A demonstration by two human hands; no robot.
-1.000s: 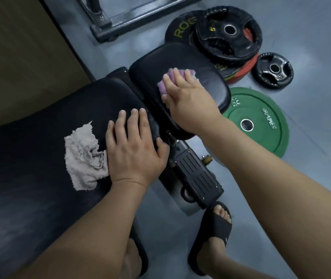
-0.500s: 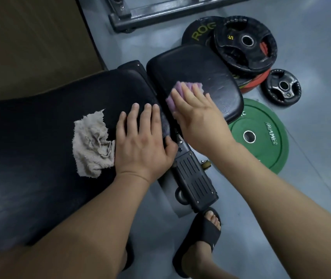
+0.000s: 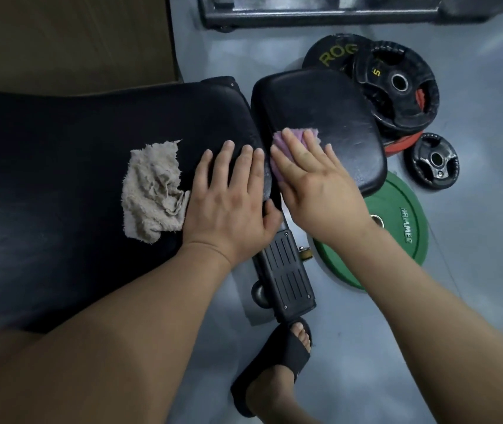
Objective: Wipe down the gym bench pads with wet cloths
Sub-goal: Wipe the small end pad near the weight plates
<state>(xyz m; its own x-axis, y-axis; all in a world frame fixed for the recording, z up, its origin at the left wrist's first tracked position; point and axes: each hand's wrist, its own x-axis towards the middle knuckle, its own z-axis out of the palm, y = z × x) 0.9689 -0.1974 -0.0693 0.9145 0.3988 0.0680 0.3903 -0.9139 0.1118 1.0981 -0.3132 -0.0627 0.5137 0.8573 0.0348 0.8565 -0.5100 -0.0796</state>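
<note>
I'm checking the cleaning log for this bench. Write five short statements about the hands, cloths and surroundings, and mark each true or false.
1. The right hand presses a purple cloth onto the small pad. True.
2. The left hand grips the beige cloth. False: it lies flat on the big pad, with the cloth beside it.
3. A green weight plate lies on the floor. True.
4. The beige cloth lies on the small pad. False: it lies on the big pad.
5. The foot in view is bare. False: it wears a black sandal.
</note>
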